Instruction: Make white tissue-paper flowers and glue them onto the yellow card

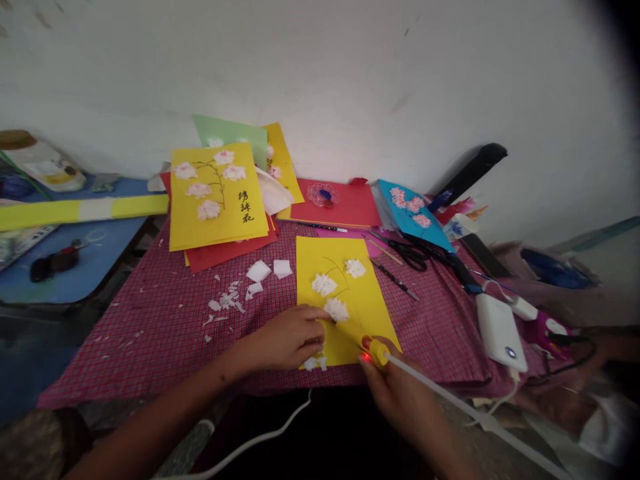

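A yellow card (367, 293) lies on the cloth in front of me, with three white paper flowers and thin drawn stems on it. The index finger of my left hand (295, 337) stretches to the edge of the lowest paper flower (337, 309); the other fingers are curled, with nothing visible in them. In my right hand (395, 380) is a small yellow hot glue gun (379, 351) with a red light glowing on it. A long white glue stick (450, 397) sticks out of its back. Small white paper petals (315, 362) lie at the card's lower edge, partly behind my left hand.
White paper scraps (229, 298) are scattered left of the card, beside folded paper squares (259, 271). Finished flower cards (220, 200) stand stacked behind. Scissors (407, 253), a pen (395, 279) and a blue card (415, 210) lie right. A white power bank (501, 332) with cables sits at the table's right edge.
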`<state>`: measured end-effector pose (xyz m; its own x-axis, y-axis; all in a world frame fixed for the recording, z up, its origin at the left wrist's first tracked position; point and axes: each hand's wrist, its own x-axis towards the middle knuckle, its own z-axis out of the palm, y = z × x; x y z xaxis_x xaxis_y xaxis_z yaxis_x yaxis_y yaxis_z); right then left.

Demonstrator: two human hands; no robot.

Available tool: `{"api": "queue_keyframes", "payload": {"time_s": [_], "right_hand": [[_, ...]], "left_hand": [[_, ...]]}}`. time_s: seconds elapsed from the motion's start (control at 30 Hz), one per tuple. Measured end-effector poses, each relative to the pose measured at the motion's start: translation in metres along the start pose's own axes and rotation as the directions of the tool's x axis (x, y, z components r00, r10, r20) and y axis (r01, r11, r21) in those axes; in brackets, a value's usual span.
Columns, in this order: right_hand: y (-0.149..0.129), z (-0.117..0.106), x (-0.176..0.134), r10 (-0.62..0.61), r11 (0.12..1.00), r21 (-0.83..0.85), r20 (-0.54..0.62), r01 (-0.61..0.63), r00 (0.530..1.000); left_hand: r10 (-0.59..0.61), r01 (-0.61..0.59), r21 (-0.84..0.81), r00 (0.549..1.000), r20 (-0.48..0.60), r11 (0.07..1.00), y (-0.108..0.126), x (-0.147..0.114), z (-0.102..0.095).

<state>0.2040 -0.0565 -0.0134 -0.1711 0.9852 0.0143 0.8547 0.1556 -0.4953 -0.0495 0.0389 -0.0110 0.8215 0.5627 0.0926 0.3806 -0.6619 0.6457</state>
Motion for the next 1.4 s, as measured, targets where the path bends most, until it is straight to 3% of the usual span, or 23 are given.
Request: {"api": "queue_keyframes", "payload": {"time_s": [0.2, 0.47, 0.67, 0.77, 0.9, 1.07, 1.23, 1.4], "right_hand": [[-0.007, -0.008, 0.002, 0.027, 0.999, -0.037, 0.068, -0.024, 0.997], [-0.028, -0.034, 0.019, 0.031, 0.995, -0.094, 0.133, -0.019, 0.991], [-0.016, -0.051, 0.007, 0.071, 0.986, 0.139, 0.119, -0.088, 0.99], [0.003, -0.05, -0.007, 0.175, 0.919, 0.336, 0.117, -0.205, 0.977], [0.035, -0.037, -0.016, 0.289, 0.729, 0.602, 0.161, -0.326, 0.944], [0.062, -0.022, -0.01, 0.322, 0.59, 0.728, 0.183, -0.348, 0.929], [0.068, -0.02, -0.007, 0.274, 0.553, 0.767, 0.201, -0.325, 0.94], [0.075, -0.017, -0.009, 0.24, 0.556, 0.775, 0.196, -0.3, 0.951]], "left_hand": [[0.005, -0.004, 0.021, 1.0, -0.007, 1.0, -0.002, -0.001, 0.003], [0.006, -0.006, -0.005, 1.0, -0.015, 1.0, 0.0, -0.001, 0.001], [-0.032, 0.028, -0.063, 0.997, -0.068, 0.998, -0.003, -0.004, 0.003], [-0.119, 0.11, -0.074, 0.984, -0.133, 0.991, -0.004, -0.005, 0.006], [-0.284, 0.262, -0.127, 0.937, -0.203, 0.957, -0.002, -0.005, 0.01], [-0.397, 0.364, -0.181, 0.894, -0.209, 0.914, 0.005, -0.002, 0.011], [-0.411, 0.398, -0.114, 0.902, -0.13, 0.91, 0.009, -0.003, 0.003], [-0.4, 0.397, -0.044, 0.908, -0.124, 0.917, 0.005, -0.009, -0.005]]}}
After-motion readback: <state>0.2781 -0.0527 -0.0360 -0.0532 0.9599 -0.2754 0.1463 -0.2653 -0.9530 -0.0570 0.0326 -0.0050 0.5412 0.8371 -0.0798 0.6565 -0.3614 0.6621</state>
